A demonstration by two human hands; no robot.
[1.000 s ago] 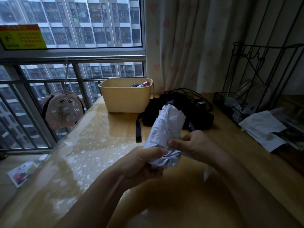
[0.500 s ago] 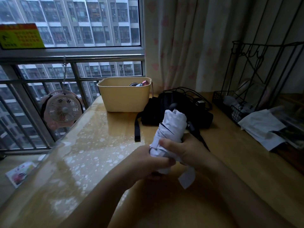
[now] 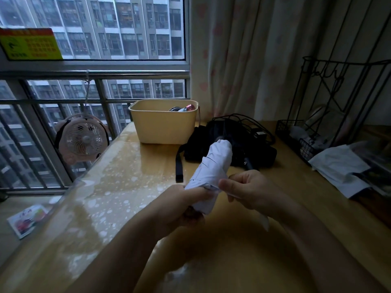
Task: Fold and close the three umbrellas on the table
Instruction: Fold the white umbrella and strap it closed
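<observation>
A collapsed white umbrella (image 3: 213, 166) is held above the table, its tip pointing away toward the back. My left hand (image 3: 186, 204) grips its lower end, fingers wrapped round the bunched cloth. My right hand (image 3: 247, 191) pinches the white closing strap, whose free end (image 3: 264, 220) hangs down below the hand. A black folded umbrella (image 3: 249, 149) lies behind it on the table, with a black strap (image 3: 178, 163) trailing toward me. A third umbrella is not clearly visible.
A beige plastic bin (image 3: 163, 123) stands at the back of the wooden table (image 3: 127, 187). A black wire rack (image 3: 330, 115) and white papers (image 3: 340, 166) sit at the right. A small fan (image 3: 83, 138) hangs at the window rail on the left.
The white umbrella's cloth has been wound tighter round its shaft. My right hand has pulled the strap free, and its end now hangs to the right.
</observation>
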